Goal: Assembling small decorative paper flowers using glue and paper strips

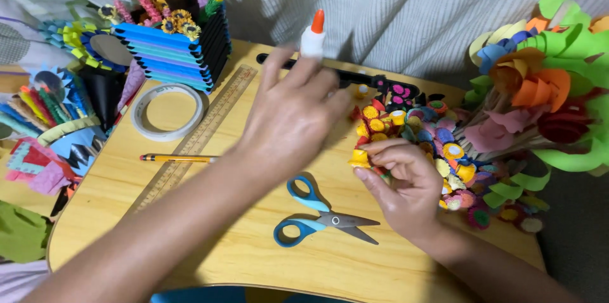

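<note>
My left hand (292,119) hovers over the middle of the wooden lap table (209,239), fingers wrapped around a white glue bottle (313,39) with an orange tip that points up. My right hand (403,182) pinches a small yellow paper flower (359,158) at the edge of a bunch of many-coloured rolled paper flowers (431,141) lying on the table's right side. Blue-handled scissors (317,217) lie shut on the table just below both hands.
A wooden ruler (196,138), a pencil (174,158) and a roll of white tape (168,111) lie to the left. A blue craft-stick holder (174,49) stands at the back left. Large paper flowers (545,81) fill the right; paper scraps (44,144) lie at far left.
</note>
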